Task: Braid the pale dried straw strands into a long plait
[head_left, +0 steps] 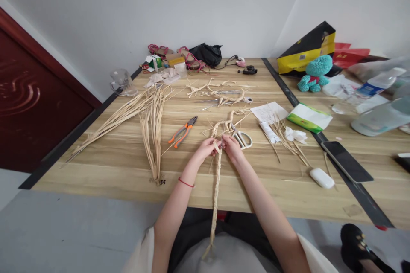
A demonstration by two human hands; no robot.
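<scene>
A long braid of pale straw (216, 187) hangs from my hands over the table's front edge to my lap. My left hand (207, 147) is closed on its upper end, where a loose strip folds over. Close beside it, my right hand (232, 146) pinches at the same spot, around what looks like a thin wire or strand. Just beyond my fingers lie a wrapped, branching straw piece (221, 124) and white-handled scissors (243, 139), their blades partly covered. Orange-handled pliers (183, 131) rest to the left of my left hand.
Bundles of straw strips (150, 136) spread over the table's left side, near a glass mug (123, 82). More wrapped branches (209, 88) lie farther back. On the right are a white tube (269, 132), a phone (347, 161), a white case (322, 178) and a turquoise crocheted toy (315, 73).
</scene>
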